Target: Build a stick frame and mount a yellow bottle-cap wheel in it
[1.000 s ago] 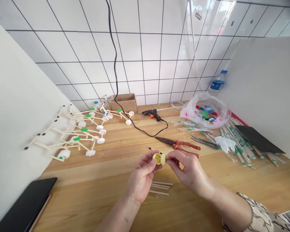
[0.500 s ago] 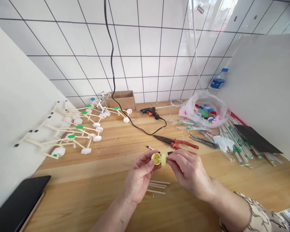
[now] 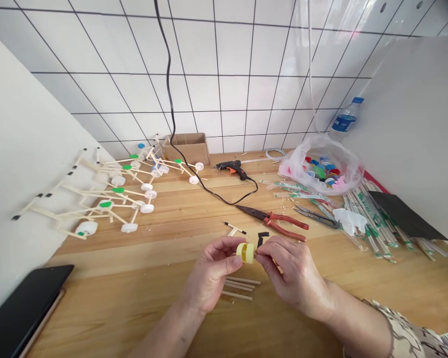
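Head view, the only one to hand. Person at a wooden counter (image 3: 149, 273), both bare hands at work low in the middle, just above the surface.

Left hand (image 3: 212, 273): closed on a pair of yellow caps (image 3: 247, 252), thumb in front, fingers curled behind. Right hand (image 3: 298, 278): fingertips pinched at the pair's right end. Whether that grip is on a rim or on a bit of stick poking out, I cannot tell.

Change: half a second ago one cap showed its hollow face, with a gap before its neighbour. Now the pair has swung round, the right cap masks much of the left, and the gap looks narrower. Could be the turn alone, or could be the two pushed closer. My reading: the pair is still being adjusted, neither hand done with it.

Also changed: the right hand sits lower in view, so the black strips (image 3: 261, 234) just beyond its fingers show more fully. The T-piece (image 3: 232, 230) with dark ends is plainer too, lying behind the caps.

Round about: thin sticks (image 3: 242, 284) on the counter beneath the hands, partly hidden by the left. Pliers (image 3: 271, 219) beyond the right hand, snips (image 3: 317, 217) right of those. Glue gun (image 3: 236, 168) farther back. Wheeled stick frames (image 3: 118, 190) stand in a cluster at far left, well apart from the hands.
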{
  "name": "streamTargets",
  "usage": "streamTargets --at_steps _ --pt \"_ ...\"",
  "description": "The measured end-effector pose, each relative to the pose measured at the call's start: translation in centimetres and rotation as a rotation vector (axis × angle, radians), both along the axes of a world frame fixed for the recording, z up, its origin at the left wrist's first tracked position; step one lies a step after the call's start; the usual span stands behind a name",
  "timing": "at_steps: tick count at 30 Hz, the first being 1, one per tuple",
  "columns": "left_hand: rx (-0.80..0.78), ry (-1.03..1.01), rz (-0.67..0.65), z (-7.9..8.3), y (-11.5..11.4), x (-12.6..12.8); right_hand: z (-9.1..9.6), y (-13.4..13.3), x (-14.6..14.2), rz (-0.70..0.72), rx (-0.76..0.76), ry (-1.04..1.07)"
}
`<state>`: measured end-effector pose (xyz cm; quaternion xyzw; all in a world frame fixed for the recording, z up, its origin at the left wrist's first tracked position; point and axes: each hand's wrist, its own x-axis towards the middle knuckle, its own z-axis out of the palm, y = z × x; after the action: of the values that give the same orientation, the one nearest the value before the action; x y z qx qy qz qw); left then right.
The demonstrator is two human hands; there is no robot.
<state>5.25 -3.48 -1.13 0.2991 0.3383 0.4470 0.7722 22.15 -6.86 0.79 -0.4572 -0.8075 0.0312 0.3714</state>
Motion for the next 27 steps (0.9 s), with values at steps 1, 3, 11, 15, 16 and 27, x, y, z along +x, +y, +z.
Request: streamTargets --at_steps 1,3,11,15,16,27 --pt "-0.002 0.002 0.001 -0.02 0.03 0.0 -0.03 -0.01 -0.01 0.005 -0.006 0.012" --pt "-0.008 0.004 0.003 -0.07 0.06 0.02 -0.1 -0.02 -0.02 0.011 -0.016 0.032" --pt "-0.024 -0.022 0.002 0.0 -0.11 0.05 -0.22 0.01 -0.06 0.027 -0.013 0.095" --pt "-0.038 -0.029 0.004 0.05 -0.11 0.1 -0.22 -0.01 -0.02 0.033 -0.032 0.112" --pt "-0.042 -0.028 0.006 0.05 -0.11 0.1 -0.2 -0.01 -0.02 0.034 -0.029 0.114" --pt "-0.023 -0.001 0.017 0.05 -0.12 0.08 0.0 -0.02 -0.07 0.018 -0.012 0.06"
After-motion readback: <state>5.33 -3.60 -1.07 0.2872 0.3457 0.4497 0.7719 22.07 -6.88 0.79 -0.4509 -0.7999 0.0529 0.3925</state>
